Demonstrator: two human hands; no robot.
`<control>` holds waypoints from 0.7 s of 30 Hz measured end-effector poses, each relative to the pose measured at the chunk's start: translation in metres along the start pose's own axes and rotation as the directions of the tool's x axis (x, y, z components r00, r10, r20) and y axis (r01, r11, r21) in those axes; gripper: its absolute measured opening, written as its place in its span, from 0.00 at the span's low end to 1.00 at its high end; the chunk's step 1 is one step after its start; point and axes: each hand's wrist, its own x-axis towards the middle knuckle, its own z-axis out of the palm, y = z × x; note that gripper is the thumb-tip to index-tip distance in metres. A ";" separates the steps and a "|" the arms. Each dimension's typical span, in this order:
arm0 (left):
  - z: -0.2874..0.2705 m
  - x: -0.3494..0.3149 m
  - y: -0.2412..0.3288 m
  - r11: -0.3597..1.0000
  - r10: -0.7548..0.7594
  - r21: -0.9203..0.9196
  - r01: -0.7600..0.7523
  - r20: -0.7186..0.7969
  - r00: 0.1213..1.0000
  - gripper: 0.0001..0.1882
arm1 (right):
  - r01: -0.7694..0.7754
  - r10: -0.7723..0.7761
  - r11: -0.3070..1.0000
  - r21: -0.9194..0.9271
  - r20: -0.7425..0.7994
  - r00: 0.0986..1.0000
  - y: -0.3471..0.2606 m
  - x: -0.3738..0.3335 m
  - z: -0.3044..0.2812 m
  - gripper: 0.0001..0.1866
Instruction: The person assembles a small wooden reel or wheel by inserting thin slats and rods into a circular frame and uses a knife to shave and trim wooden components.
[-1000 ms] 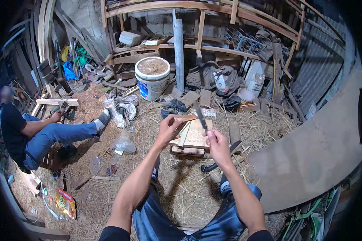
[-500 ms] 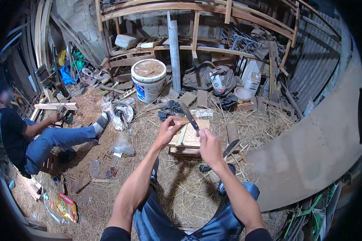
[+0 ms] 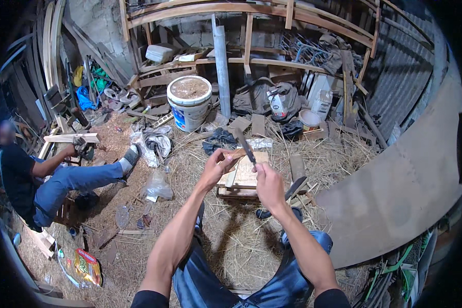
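My left hand (image 3: 216, 167) pinches a small strip of brown wood (image 3: 236, 153) and holds it up over a low wooden block (image 3: 249, 176). A knife (image 3: 246, 146) is gripped in my right hand (image 3: 270, 186), its blade pointing up and away from me, crossing close to the strip's right end. Whether the edge touches the wood I cannot tell. On the block lies a pale, narrow stick (image 3: 231, 177). Right of the block, beside my right forearm, is a dark, curved blade-like object (image 3: 295, 187).
A white bucket of sawdust (image 3: 190, 102) stands beyond my hands, beside a grey post (image 3: 222, 72). At left, a seated person (image 3: 61, 179) handles a tool on a wooden piece (image 3: 72, 137). A large, curved board (image 3: 395, 200) is at right. Straw and shavings cover the floor.
The knife has turned a little in my right hand, so its blade shows at a different angle. My left hand keeps the strip in nearly the same place.
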 end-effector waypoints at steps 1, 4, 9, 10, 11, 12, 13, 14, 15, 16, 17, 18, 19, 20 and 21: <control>-0.008 -0.004 0.003 0.999 -0.012 0.029 0.013 -0.007 1.000 0.16 | -0.042 0.043 0.998 0.047 -0.027 0.999 -0.018 0.001 -0.002 0.14; -0.010 -0.003 -0.003 0.999 -0.029 0.030 0.030 -0.022 0.999 0.15 | -0.031 0.039 0.996 0.081 -0.098 0.994 -0.025 0.001 -0.001 0.14; -0.011 -0.001 -0.012 0.996 -0.065 -0.061 0.065 0.003 0.998 0.15 | -0.098 0.099 0.995 0.033 -0.043 0.994 -0.034 0.001 -0.011 0.13; -0.010 0.002 -0.014 0.997 -0.053 -0.056 0.053 0.001 0.999 0.15 | -0.104 0.111 0.992 0.066 -0.103 0.988 -0.037 0.001 -0.015 0.13; -0.008 0.004 -0.016 0.998 -0.041 -0.050 0.041 -0.001 0.999 0.14 | 0.018 -0.017 1.000 0.014 -0.075 0.997 -0.030 0.002 -0.013 0.11; -0.009 0.006 -0.017 0.999 -0.028 -0.045 0.028 -0.003 1.000 0.14 | 0.022 -0.021 0.999 0.024 -0.031 0.999 -0.026 0.002 -0.011 0.11; -0.012 0.005 -0.017 0.999 -0.004 0.033 0.003 0.005 1.000 0.15 | 0.029 -0.030 0.999 0.037 0.015 0.999 -0.028 0.004 -0.009 0.10; -0.013 0.004 -0.017 1.000 0.003 0.026 -0.003 0.002 1.000 0.16 | 0.036 -0.039 0.998 0.050 0.060 0.997 -0.032 0.007 -0.008 0.10; -0.014 0.003 -0.016 1.000 0.010 0.019 -0.010 -0.002 1.000 0.17 | 0.032 -0.030 0.995 0.090 -0.018 0.999 -0.037 0.009 -0.013 0.09; -0.010 0.001 -0.015 1.000 0.013 -0.001 -0.013 -0.006 1.000 0.17 | 0.034 -0.033 0.996 0.077 -0.024 0.999 -0.035 0.008 -0.015 0.09; -0.008 0.002 -0.012 1.000 -0.007 -0.007 0.007 -0.003 1.000 0.19 | 0.037 -0.035 0.997 0.065 -0.030 0.999 -0.032 0.007 -0.016 0.09; -0.007 0.001 -0.009 1.000 -0.015 -0.015 0.015 0.005 1.000 0.19 | 0.040 -0.038 0.998 0.053 -0.036 0.999 -0.028 0.006 -0.016 0.08; -0.007 0.000 -0.008 1.000 -0.021 -0.023 0.022 0.014 1.000 0.19 | -0.036 0.051 0.996 -0.086 0.176 0.983 -0.025 0.008 -0.012 0.08; -0.007 0.000 -0.007 0.999 -0.028 -0.030 0.028 0.023 0.999 0.19 | -0.034 0.038 0.999 -0.043 0.121 0.992 -0.022 0.007 -0.014 0.08; -0.004 0.000 -0.006 0.999 -0.047 -0.028 0.047 0.001 0.999 0.18 | -0.029 0.028 1.000 0.001 0.065 0.997 -0.020 0.008 -0.017 0.08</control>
